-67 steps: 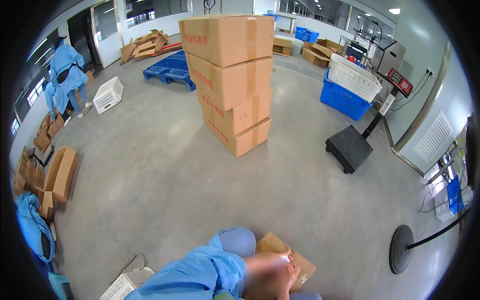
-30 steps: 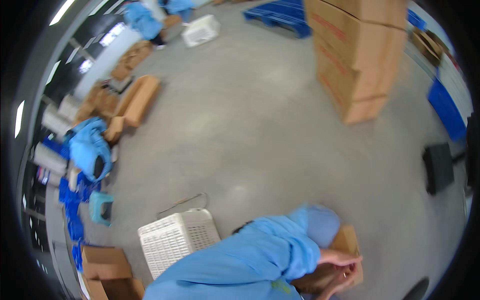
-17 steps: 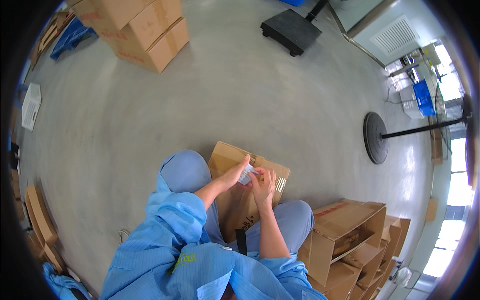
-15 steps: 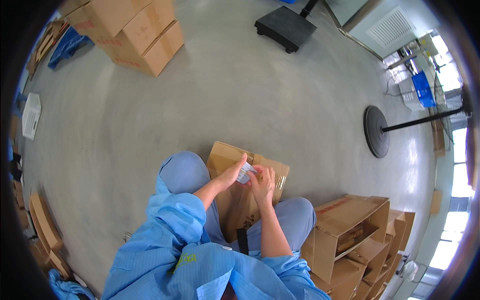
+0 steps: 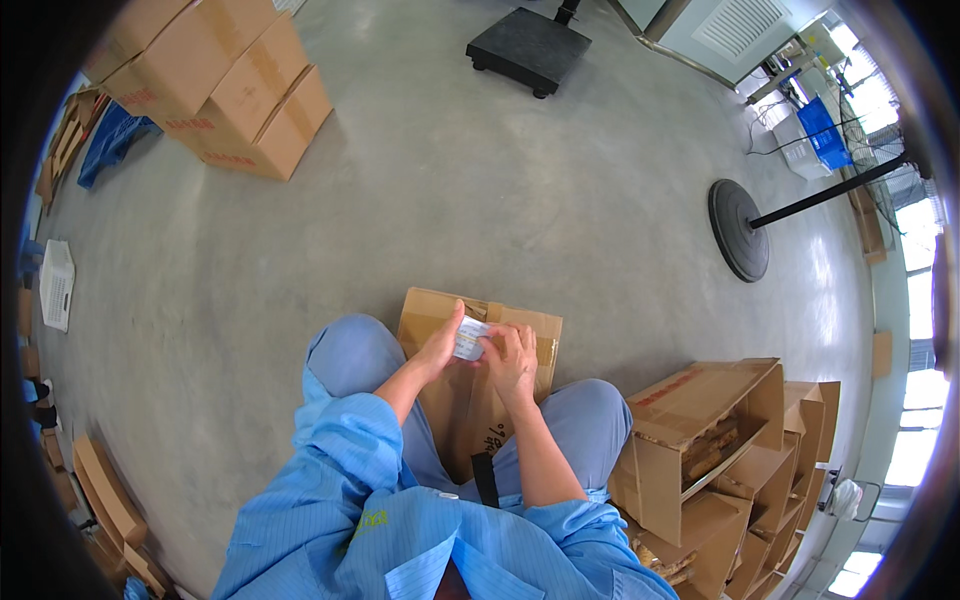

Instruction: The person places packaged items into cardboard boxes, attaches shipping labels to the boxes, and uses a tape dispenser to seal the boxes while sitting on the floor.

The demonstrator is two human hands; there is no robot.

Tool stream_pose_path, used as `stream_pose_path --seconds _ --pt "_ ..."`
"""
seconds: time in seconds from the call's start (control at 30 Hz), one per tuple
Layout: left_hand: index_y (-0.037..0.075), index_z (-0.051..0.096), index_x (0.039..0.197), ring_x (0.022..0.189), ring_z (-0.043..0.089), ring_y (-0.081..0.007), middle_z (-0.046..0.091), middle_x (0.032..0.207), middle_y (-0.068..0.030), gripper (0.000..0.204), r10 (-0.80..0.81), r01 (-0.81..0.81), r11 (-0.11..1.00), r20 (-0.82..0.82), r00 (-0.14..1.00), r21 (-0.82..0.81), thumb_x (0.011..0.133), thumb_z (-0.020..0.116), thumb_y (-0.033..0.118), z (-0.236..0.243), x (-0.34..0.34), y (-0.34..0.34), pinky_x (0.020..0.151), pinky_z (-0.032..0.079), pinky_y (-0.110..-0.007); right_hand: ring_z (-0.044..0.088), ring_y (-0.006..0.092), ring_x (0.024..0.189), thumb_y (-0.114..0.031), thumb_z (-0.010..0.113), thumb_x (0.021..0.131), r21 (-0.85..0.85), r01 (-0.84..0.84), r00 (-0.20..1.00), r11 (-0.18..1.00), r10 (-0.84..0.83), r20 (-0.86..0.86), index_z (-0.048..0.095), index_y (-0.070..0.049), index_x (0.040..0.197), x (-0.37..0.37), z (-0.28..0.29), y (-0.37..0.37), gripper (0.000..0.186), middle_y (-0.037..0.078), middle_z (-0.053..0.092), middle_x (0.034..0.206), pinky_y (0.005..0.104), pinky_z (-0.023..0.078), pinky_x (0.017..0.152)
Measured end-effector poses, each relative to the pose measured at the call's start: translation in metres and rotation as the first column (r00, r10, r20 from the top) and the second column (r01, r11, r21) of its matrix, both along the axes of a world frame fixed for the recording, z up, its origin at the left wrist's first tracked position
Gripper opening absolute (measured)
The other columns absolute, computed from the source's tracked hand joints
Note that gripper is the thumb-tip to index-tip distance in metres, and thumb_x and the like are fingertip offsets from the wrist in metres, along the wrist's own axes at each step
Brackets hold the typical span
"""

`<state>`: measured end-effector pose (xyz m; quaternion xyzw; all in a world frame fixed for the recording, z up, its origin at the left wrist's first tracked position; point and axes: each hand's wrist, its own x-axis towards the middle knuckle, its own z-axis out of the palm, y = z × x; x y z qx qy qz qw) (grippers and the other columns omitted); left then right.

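A small white, card-like printed piece [image 5: 470,339] is held between my hands, above a closed cardboard box [image 5: 465,405] that lies between my knees. My left hand [image 5: 441,346] is closed on its left side, with the thumb up. At its right edge my right hand [image 5: 512,352] bends its fingers in and pinches it. The fingers hide part of the piece, and I cannot make out whether it is one sheet or several. Clear tape shines on the box's right side, and dark handwriting marks its near part.
Opened cardboard boxes [image 5: 700,420] stand stacked at my right. Closed cartons [image 5: 230,90] are piled at the far left. A black platform scale [image 5: 528,45] and a round black stand base [image 5: 738,230] rest on the grey floor. A white crate [image 5: 57,285] lies at the left.
My view has shifted slightly, so the far cartons and scale appear further left. The white piece is turned flatter toward me, and my right fingers have moved along its edge.
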<state>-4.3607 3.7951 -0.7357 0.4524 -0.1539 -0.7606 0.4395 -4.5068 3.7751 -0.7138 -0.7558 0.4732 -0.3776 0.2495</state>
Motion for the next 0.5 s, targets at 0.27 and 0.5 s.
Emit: stream_pose_path --seconds 0.27,0.5 --pt "0.008 0.057 0.112 0.077 0.064 -0.0155 0.064 0.092 -0.0047 0.073 -0.011 0.011 1.0 -0.006 1.0 -0.003 0.087 0.021 0.067 0.002 0.001 0.0 0.064 0.053 -0.03 0.053 0.0256 0.074 -0.005 0.069 0.071 -0.068 -0.052 0.999 0.996 0.053 0.003 0.063 -0.006 0.083 0.002 -0.004 -0.001 0.014 0.007 0.059 0.078 0.0352 0.044 0.068" --pt "0.009 0.054 0.121 0.072 0.065 -0.0159 0.065 0.093 -0.0025 0.076 -0.09 0.089 0.995 -0.026 0.996 -0.039 0.087 0.02 0.068 0.016 0.001 -0.002 0.062 0.054 -0.028 0.052 0.0248 0.072 -0.011 0.068 0.074 0.055 -0.014 0.999 0.998 0.012 0.04 0.063 -0.004 0.08 -0.001 -0.009 0.0 0.011 0.008 0.058 0.077 0.0347 0.044 0.066"
